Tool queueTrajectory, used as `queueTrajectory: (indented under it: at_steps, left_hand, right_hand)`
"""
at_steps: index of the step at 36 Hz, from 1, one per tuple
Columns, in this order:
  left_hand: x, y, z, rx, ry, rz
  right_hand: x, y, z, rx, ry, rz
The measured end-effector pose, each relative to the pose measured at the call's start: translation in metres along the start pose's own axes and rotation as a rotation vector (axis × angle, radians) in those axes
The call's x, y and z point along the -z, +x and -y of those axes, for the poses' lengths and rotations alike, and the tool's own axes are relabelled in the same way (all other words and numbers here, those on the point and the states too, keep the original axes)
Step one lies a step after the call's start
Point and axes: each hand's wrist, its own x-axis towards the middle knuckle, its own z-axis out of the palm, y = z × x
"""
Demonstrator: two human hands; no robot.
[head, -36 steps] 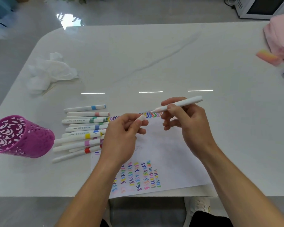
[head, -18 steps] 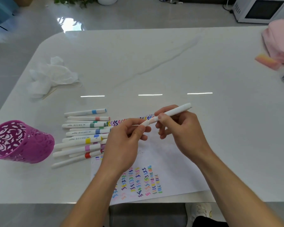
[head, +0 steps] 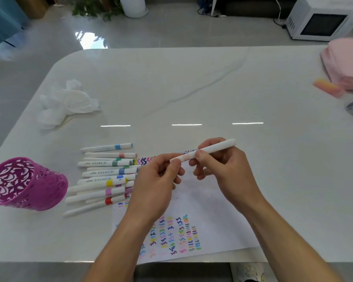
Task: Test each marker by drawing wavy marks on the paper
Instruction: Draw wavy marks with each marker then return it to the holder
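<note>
While both hands hold it in the air just above the paper, the white marker (head: 212, 150) lies almost level, with its right end tipped slightly upward. A pale peach band shows on the barrel near its left end. The right hand (head: 228, 171) grips the barrel, with the thumb on the near side and the forefinger curled over the top. The other fingers are bent loosely underneath. The left hand (head: 153, 184) pinches the marker's left end between thumb and forefinger, and its remaining fingers are curled into the palm. Whether the cap is fully seated cannot be told.

Below the hands, the sheet of paper (head: 204, 202) lies flat at the near edge of the white marble table (head: 192, 88). Columns of coloured wavy marks (head: 171, 235) fill its near part, and a row of chevron marks (head: 143, 160) runs along its far edge.

Just left of the paper lies a loose stack of capped markers (head: 106, 180), white with coloured bands, some with their tips overlapping the sheet. Further left is a purple cut-out pen pot (head: 22, 184), which appears to lie on its side. Crumpled white tissue (head: 67, 102) sits beyond the markers. At the far right edge are a pink fabric bundle (head: 346, 62) and a small orange-pink block (head: 327, 87), and a white microwave (head: 322, 19) stands on the floor behind the table.
</note>
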Motion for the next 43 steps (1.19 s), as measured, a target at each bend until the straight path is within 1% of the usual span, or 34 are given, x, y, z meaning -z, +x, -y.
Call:
queueTrajectory:
  at_steps: [5, 11, 16, 23, 27, 38, 43]
  left_hand:
    - [0.001, 0.001, 0.0, 0.009, -0.043, 0.017]
    - [0.0, 0.001, -0.003, 0.001, -0.123, 0.022]
    - [0.0, 0.001, -0.003, -0.012, -0.137, 0.008]
    - [0.001, 0.001, -0.002, -0.027, -0.131, -0.03]
    - [0.002, 0.0, 0.0, -0.026, -0.152, -0.054]
    - [0.005, 0.002, -0.003, -0.073, -0.094, -0.065]
    - [0.013, 0.002, -0.007, -0.111, 0.056, -0.008]
  right_hand:
    - [0.0, 0.001, 0.002, -0.019, 0.051, -0.049]
    - [-0.001, 0.001, 0.003, -0.048, 0.115, -0.046]
    - [-0.002, 0.0, 0.004, -0.039, 0.166, -0.065]
    - [-0.005, 0.0, 0.004, -0.017, 0.128, -0.068]
    - [-0.006, -0.002, 0.003, -0.022, 0.145, -0.055]
    - [-0.01, -0.002, -0.003, -0.057, 0.223, -0.016]
    - [-0.008, 0.002, -0.005, -0.093, 0.206, 0.004]
